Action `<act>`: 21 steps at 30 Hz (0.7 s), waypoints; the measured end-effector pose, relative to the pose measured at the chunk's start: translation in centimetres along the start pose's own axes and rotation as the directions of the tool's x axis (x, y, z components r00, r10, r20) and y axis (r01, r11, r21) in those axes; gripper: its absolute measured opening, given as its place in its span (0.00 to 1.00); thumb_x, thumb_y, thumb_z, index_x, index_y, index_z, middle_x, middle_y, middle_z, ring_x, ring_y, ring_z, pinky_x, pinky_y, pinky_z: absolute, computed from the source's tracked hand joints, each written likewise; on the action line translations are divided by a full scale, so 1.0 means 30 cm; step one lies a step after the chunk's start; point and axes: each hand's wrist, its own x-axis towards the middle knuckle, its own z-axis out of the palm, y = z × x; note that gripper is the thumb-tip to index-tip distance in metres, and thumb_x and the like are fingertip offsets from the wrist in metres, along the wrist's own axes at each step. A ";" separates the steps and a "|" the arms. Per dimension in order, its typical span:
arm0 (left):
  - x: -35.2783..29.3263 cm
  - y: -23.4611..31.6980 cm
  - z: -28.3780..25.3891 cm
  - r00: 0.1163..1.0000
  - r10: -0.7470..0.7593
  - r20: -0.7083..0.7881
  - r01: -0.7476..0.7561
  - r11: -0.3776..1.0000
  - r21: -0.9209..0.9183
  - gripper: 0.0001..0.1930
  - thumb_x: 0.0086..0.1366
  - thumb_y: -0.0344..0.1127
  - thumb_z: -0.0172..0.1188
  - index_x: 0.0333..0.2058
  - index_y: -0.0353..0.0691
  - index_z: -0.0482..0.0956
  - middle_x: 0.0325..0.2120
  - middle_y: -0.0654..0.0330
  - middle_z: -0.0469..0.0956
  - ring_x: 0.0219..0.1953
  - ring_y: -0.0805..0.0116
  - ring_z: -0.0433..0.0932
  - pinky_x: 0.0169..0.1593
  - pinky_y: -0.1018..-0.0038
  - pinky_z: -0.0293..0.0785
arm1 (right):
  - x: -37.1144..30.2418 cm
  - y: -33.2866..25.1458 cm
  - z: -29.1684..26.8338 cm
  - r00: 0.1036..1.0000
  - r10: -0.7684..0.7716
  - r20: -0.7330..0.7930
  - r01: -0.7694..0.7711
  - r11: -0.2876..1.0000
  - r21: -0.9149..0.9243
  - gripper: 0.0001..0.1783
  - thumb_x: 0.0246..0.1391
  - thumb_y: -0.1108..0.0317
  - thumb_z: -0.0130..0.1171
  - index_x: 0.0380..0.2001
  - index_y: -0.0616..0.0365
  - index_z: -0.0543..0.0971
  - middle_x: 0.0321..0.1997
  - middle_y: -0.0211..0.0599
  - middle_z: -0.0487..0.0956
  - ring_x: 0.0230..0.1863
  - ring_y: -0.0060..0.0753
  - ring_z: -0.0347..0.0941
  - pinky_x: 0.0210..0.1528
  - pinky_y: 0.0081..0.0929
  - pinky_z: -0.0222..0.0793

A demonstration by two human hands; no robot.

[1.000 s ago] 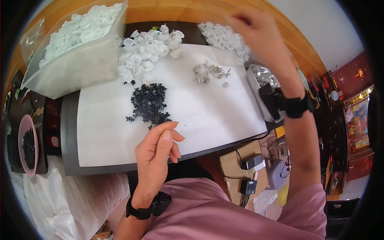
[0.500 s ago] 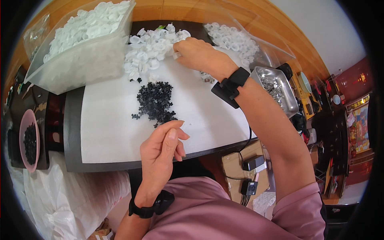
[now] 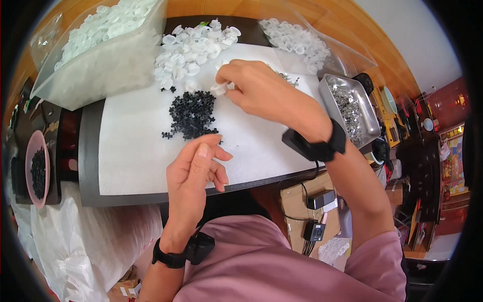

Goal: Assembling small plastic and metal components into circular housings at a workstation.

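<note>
A small white plastic cap-like piece (image 3: 219, 89) is pinched between the thumb and fingers of my right hand (image 3: 256, 93), above the white sheet. My left hand (image 3: 191, 163) is closed at the near side of a pile of small black cross-shaped pieces (image 3: 192, 115), its thumb pressed against the index finger. A dark speck shows by that fingertip, but what the left hand holds, if anything, cannot be made out. Behind the black pieces lies a loose heap of white plastic pieces (image 3: 193, 50). Small metal parts (image 3: 287, 78) lie partly hidden behind my right hand.
At the back left stands a large translucent bin (image 3: 95, 80) full of white pieces. A clear container (image 3: 347, 48) with more stands at the back right, beside a metal tray (image 3: 370, 123) of small metal parts. A pink bowl (image 3: 46, 171) with black pieces is far left.
My right hand has drawn back from the white heap toward me, bringing a white plastic piece to beside the black pile. My left hand has shifted slightly left and away from me, still closed.
</note>
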 end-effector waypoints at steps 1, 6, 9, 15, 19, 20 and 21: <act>0.000 0.004 -0.001 1.000 0.001 -0.015 -0.001 1.000 0.004 0.19 0.72 0.41 0.43 0.49 0.29 0.71 0.32 0.54 0.77 0.22 0.74 0.71 0.24 0.81 0.66 | -0.019 -0.036 -0.012 0.996 -0.058 -0.064 0.066 0.989 0.132 0.11 0.43 0.77 0.52 0.34 0.60 0.77 0.32 0.47 0.77 0.32 0.53 0.75 0.33 0.41 0.71; 0.027 0.007 0.001 0.999 -0.053 0.010 0.054 0.990 -0.130 0.25 0.73 0.45 0.37 0.50 0.25 0.68 0.32 0.52 0.76 0.24 0.71 0.73 0.27 0.77 0.69 | -0.146 -0.159 0.009 0.989 -0.048 -0.139 0.087 0.954 0.286 0.10 0.45 0.74 0.57 0.35 0.58 0.77 0.34 0.37 0.77 0.38 0.41 0.74 0.35 0.35 0.72; 0.022 0.007 -0.011 0.998 -0.041 0.042 0.048 0.985 -0.167 0.24 0.73 0.44 0.38 0.51 0.25 0.68 0.32 0.52 0.76 0.24 0.71 0.73 0.26 0.77 0.69 | -0.187 -0.202 0.030 0.979 -0.104 -0.177 0.143 0.965 0.219 0.13 0.44 0.74 0.60 0.37 0.56 0.76 0.37 0.35 0.77 0.41 0.40 0.75 0.36 0.32 0.73; 0.011 0.001 -0.014 0.999 -0.027 0.040 0.034 0.984 -0.177 0.19 0.72 0.38 0.43 0.51 0.27 0.70 0.32 0.54 0.76 0.24 0.73 0.72 0.27 0.80 0.68 | -0.218 -0.208 0.050 0.972 -0.112 -0.207 0.167 0.949 0.269 0.15 0.46 0.76 0.57 0.41 0.62 0.75 0.44 0.40 0.76 0.42 0.43 0.74 0.38 0.32 0.73; 0.015 -0.017 -0.029 0.999 0.023 0.034 -0.015 0.979 -0.205 0.18 0.71 0.37 0.45 0.52 0.28 0.70 0.33 0.57 0.76 0.26 0.74 0.72 0.28 0.79 0.69 | -0.232 -0.239 0.021 0.990 -0.028 -0.138 0.082 0.913 0.400 0.16 0.47 0.78 0.55 0.43 0.61 0.75 0.48 0.43 0.73 0.39 0.42 0.75 0.37 0.30 0.73; 0.014 -0.019 -0.029 0.999 0.027 0.032 -0.019 0.975 -0.221 0.18 0.71 0.36 0.45 0.52 0.28 0.70 0.33 0.58 0.76 0.27 0.74 0.73 0.29 0.79 0.70 | -0.238 -0.246 0.018 0.992 0.008 -0.125 0.048 0.896 0.441 0.17 0.47 0.78 0.54 0.43 0.60 0.75 0.49 0.43 0.73 0.38 0.42 0.75 0.37 0.29 0.73; 0.013 -0.017 -0.027 0.999 0.026 0.033 -0.018 0.975 -0.220 0.18 0.71 0.36 0.45 0.52 0.28 0.70 0.33 0.58 0.76 0.27 0.74 0.73 0.29 0.79 0.70 | -0.242 -0.245 0.028 0.992 0.009 -0.126 0.048 0.896 0.441 0.17 0.47 0.78 0.54 0.43 0.60 0.75 0.49 0.43 0.73 0.38 0.42 0.75 0.37 0.29 0.73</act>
